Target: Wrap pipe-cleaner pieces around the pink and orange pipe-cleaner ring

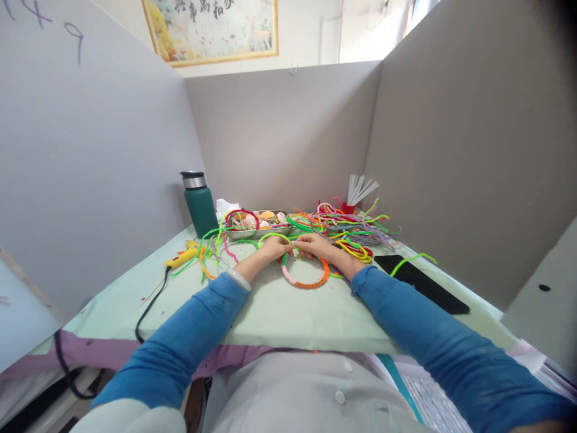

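A ring wrapped in orange, pink and green pipe cleaner (308,285) rests near the table's middle. My left hand (274,248) pinches at the ring's upper left, fingers closed around a yellow-green pipe cleaner (269,236) whose free length arcs up over the hand. Just to its right, my right hand (314,245) is also closed, its fingertips pinched at the ring's top, almost meeting the left fingertips. The fingers hide the top of the ring, and exactly what the right fingertips grip is too small to make out.
Behind my hands stands a metal tray (282,230) of shells. Loose pipe cleaners (342,224) heap at back right, by a red cup (348,208) of white sticks. Left are a green bottle (201,210) and a corded yellow glue gun (183,256); right, a black phone-like slab (424,285). Grey partitions enclose the table.
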{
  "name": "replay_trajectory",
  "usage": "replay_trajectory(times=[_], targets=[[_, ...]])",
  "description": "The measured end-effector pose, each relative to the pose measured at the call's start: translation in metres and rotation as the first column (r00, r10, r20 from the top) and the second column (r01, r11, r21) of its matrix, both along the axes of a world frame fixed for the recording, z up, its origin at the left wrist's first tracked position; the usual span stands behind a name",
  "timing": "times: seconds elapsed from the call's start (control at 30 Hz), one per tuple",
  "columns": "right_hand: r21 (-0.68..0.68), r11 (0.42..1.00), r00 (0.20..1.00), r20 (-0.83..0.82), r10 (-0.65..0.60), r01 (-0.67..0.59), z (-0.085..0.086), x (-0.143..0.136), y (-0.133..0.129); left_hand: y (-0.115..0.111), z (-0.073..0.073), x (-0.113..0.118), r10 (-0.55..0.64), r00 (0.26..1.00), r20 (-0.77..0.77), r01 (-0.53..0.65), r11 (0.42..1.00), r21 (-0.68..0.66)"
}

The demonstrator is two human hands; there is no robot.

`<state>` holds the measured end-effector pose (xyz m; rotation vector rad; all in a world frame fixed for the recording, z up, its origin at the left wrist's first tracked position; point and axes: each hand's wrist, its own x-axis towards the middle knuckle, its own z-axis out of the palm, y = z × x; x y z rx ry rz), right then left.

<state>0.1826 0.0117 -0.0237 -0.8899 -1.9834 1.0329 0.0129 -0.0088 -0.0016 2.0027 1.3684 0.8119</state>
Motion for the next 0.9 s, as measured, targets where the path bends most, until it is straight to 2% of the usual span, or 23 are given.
replay_trajectory(times=[0.2, 0.4, 0.6, 0.9], targets=[[-0.004, 1.000, 1.000, -0.009, 0.012, -0.012, 0.003, 0.000, -0.004, -0.003, 0.001, 0.002, 0.048, 0.998, 0.029, -0.047, 0.998, -0.030], [-0.013, 0.999, 0.999, -0.033, 0.033, -0.033, 0.001, -0.001, -0.002, 0.002, -0.001, 0.001, 0.021, 1.000, 0.020, -0.022, 1.000, 0.022], [-0.014, 1.000, 1.000, -0.021, 0.022, -0.022, 0.001, 0.000, -0.002, 0.006, -0.003, -0.001, 0.011, 1.000, 0.026, -0.011, 1.000, 0.015], [0.014, 1.000, 1.000, 0.010, 0.017, -0.017, 0.003, 0.000, -0.004, -0.004, 0.004, 0.001, 0.033, 0.998, 0.057, -0.031, 0.999, -0.033]])
